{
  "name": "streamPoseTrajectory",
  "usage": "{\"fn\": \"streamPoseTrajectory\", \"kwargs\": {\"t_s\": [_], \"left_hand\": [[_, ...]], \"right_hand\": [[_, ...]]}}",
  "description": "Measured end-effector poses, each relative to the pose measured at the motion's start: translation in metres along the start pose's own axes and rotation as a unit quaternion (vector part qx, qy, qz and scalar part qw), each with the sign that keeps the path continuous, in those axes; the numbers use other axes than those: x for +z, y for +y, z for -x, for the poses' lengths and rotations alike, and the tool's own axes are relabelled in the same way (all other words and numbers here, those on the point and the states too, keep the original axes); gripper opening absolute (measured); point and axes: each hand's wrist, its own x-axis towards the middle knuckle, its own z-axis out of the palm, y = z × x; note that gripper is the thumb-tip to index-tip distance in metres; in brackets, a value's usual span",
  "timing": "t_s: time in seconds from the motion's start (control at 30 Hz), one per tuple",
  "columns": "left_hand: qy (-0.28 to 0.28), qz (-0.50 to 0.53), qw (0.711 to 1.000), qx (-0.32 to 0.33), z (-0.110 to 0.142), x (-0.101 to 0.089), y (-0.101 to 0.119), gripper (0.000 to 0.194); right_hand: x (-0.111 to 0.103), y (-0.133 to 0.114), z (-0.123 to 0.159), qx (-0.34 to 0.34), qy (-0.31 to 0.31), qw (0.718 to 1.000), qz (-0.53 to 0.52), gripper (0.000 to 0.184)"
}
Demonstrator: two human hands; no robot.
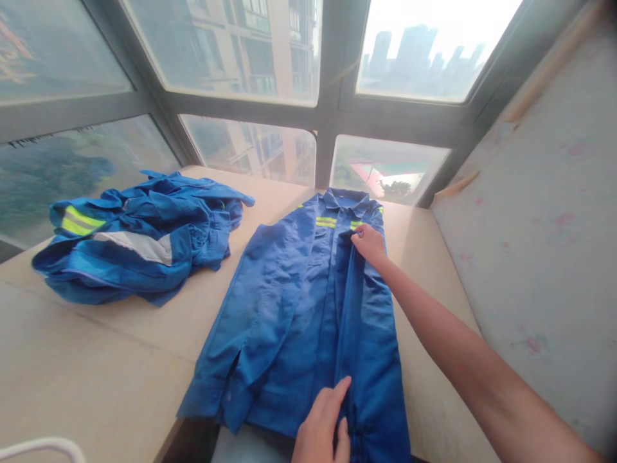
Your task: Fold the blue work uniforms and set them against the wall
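Note:
A blue work shirt with yellow reflective stripes lies flat on the wooden table, collar toward the window, its sleeves folded inward. My right hand reaches out to the shirt's chest and pinches the folded right edge just below the collar. My left hand rests on the shirt's lower part near the hem, fingers pressed onto the cloth along the same fold.
A crumpled pile of blue work clothes with yellow and grey reflective bands lies on the table's left side. Large windows stand behind the table. A pale patterned wall runs along the right. A white curved bar shows at the bottom left.

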Motion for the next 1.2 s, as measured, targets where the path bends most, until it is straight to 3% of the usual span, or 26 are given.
{"fn": "streamPoseTrajectory", "kwargs": {"t_s": [0.27, 0.4, 0.47, 0.53, 0.67, 0.73, 0.8, 0.87, 0.97, 1.1, 1.2], "left_hand": [[-0.086, -0.163, 0.978, -0.093, -0.001, -0.013, 0.013, 0.055], [-0.079, -0.212, 0.972, -0.072, -0.001, -0.023, 0.022, 0.040], [-0.029, -0.211, 0.976, -0.048, -0.004, -0.039, 0.017, 0.031], [0.065, -0.230, 0.970, -0.045, -0.007, -0.065, 0.001, 0.030], [0.276, -0.321, 0.902, -0.082, -0.004, -0.135, -0.050, 0.042], [0.330, -0.336, 0.874, -0.118, 0.006, -0.161, -0.074, 0.051], [0.349, -0.287, 0.875, -0.173, 0.021, -0.170, -0.089, 0.059], [0.338, -0.189, 0.894, -0.226, 0.035, -0.159, -0.095, 0.062], [0.315, -0.055, 0.909, -0.267, 0.050, -0.119, -0.092, 0.062], [0.337, 0.092, 0.889, -0.295, 0.054, -0.069, -0.087, 0.072], [0.300, 0.187, 0.886, -0.300, 0.051, -0.058, -0.084, 0.068]], "right_hand": [[0.044, 0.001, 0.033, -0.052, -0.025, 0.998, 0.035, 0.029], [0.053, 0.012, 0.035, -0.086, 0.000, 0.996, 0.035, 0.030], [0.055, 0.015, 0.032, -0.084, 0.004, 0.996, 0.024, 0.031], [0.057, 0.018, 0.029, -0.083, 0.009, 0.996, 0.011, 0.031], [0.060, 0.022, 0.027, -0.090, 0.021, 0.996, -0.013, 0.031], [0.061, 0.026, 0.027, -0.096, 0.023, 0.995, -0.019, 0.031], [0.060, 0.031, 0.025, -0.104, 0.024, 0.994, -0.021, 0.031], [0.059, 0.040, 0.023, -0.113, 0.027, 0.993, -0.021, 0.031], [0.055, 0.060, 0.021, -0.129, 0.036, 0.991, -0.018, 0.031], [0.045, 0.097, 0.013, -0.144, 0.032, 0.989, -0.029, 0.030], [0.031, 0.113, 0.003, -0.099, -0.003, 0.995, -0.024, 0.030]]}}
